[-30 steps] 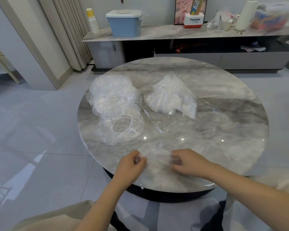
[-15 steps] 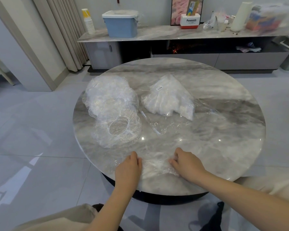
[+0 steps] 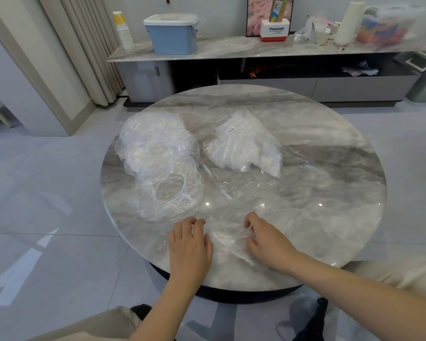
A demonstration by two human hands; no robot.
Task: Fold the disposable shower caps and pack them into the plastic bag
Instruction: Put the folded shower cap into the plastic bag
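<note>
A clear shower cap (image 3: 228, 242) lies crumpled and flattened on the near part of the round marble table (image 3: 330, 217). My left hand (image 3: 190, 244) rests on its left side, fingertips curled into the film. At the cap's right side my right hand (image 3: 266, 242) has the film bunched between thumb and curled fingers. A loose pile of unfolded shower caps (image 3: 158, 163) sits on the table's left half. The clear plastic bag (image 3: 244, 148), holding white folded caps, lies at the middle with its open mouth toward me.
The table's near edge runs just under my wrists. A long marble sideboard (image 3: 231, 49) stands behind the table with a blue bin (image 3: 171, 33), paper cups and boxes on it. Grey tiled floor surrounds the table.
Both hands lowered the cap from a pinched hold onto the table and pressed it down. They have since spread slightly apart, and their fingers have curled into the film.
</note>
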